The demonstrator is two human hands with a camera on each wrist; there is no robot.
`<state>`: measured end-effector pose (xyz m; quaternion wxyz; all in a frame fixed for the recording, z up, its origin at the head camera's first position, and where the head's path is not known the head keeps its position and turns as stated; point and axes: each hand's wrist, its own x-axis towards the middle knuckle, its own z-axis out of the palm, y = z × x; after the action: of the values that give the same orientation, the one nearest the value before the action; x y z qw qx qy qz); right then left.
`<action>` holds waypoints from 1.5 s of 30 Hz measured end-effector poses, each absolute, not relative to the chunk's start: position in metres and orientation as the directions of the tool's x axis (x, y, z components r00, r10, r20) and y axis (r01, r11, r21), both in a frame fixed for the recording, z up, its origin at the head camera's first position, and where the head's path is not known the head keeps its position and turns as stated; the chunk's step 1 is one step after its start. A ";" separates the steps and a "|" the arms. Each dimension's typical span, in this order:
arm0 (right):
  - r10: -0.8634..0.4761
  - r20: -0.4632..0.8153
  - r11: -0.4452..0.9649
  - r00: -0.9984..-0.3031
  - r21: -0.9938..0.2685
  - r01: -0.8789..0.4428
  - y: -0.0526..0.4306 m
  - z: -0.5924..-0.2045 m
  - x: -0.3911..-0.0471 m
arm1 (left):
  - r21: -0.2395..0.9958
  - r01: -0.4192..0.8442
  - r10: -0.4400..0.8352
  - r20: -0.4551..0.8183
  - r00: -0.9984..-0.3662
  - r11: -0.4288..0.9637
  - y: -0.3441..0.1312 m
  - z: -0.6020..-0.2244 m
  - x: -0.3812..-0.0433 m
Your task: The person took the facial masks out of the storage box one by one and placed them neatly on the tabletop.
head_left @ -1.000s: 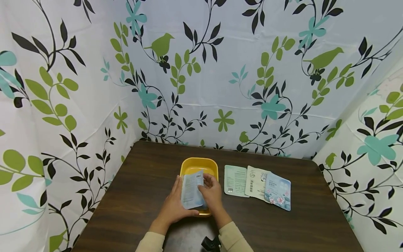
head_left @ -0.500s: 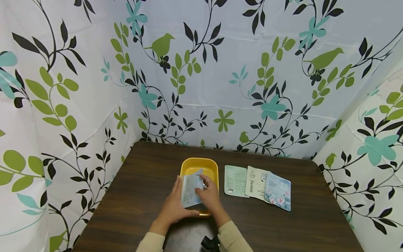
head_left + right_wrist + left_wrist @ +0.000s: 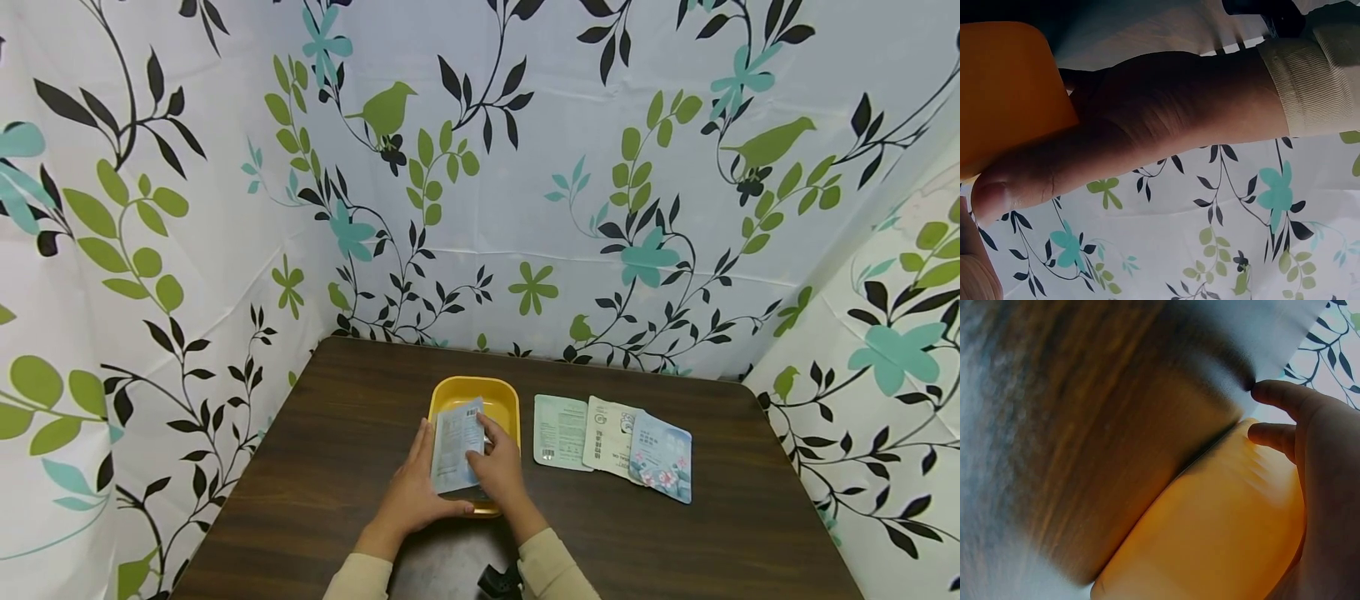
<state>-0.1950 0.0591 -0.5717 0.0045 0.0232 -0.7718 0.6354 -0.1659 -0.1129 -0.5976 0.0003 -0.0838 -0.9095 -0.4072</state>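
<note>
A pale blue sheet mask packet (image 3: pixel 455 450) with fine print lies tilted in the yellow tray (image 3: pixel 474 384), overlapping its left rim. My right hand (image 3: pixel 504 475) pinches the packet's right edge between thumb and fingers, inside the tray. Along the tray's left side, my left hand (image 3: pixel 414 492) grips the front left corner, thumb at the front rim and fingers along the side. The left wrist view has that hand's fingers (image 3: pixel 1275 434) against the tray's outer wall. In the right wrist view, the right thumb (image 3: pixel 1035 175) passes under the tray's edge and the packet is hidden.
Right of the tray, three packets overlap in a fan: a green one (image 3: pixel 558 433), a cream one (image 3: pixel 609 437) and a blue flowered one (image 3: pixel 662 458). They lie on the dark wooden table (image 3: pixel 360 392). A patterned curtain (image 3: pixel 517 208) encloses its back and sides.
My right hand has moved slightly left and up over the packet. The packet tipped and bent along its right side, then flattened somewhat. My left hand has stayed at the tray.
</note>
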 end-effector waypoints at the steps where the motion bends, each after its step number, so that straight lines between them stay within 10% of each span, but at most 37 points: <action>1: -0.028 0.043 0.192 -0.999 -0.980 -0.047 0.059 -0.571 -0.195 | 0.741 0.156 0.153 0.072 -0.986 0.653 -0.113 -0.597 -0.166; 45: 0.111 0.210 0.079 -0.971 -0.976 -0.202 0.111 -0.498 -0.211 | 0.760 0.146 0.132 0.080 -0.988 0.633 -0.113 -0.603 -0.168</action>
<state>-0.2110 0.1110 -0.4980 0.1154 0.0311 -0.7253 0.6780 -0.1684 -0.1130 -0.6032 0.0082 -0.0767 -0.9036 -0.4214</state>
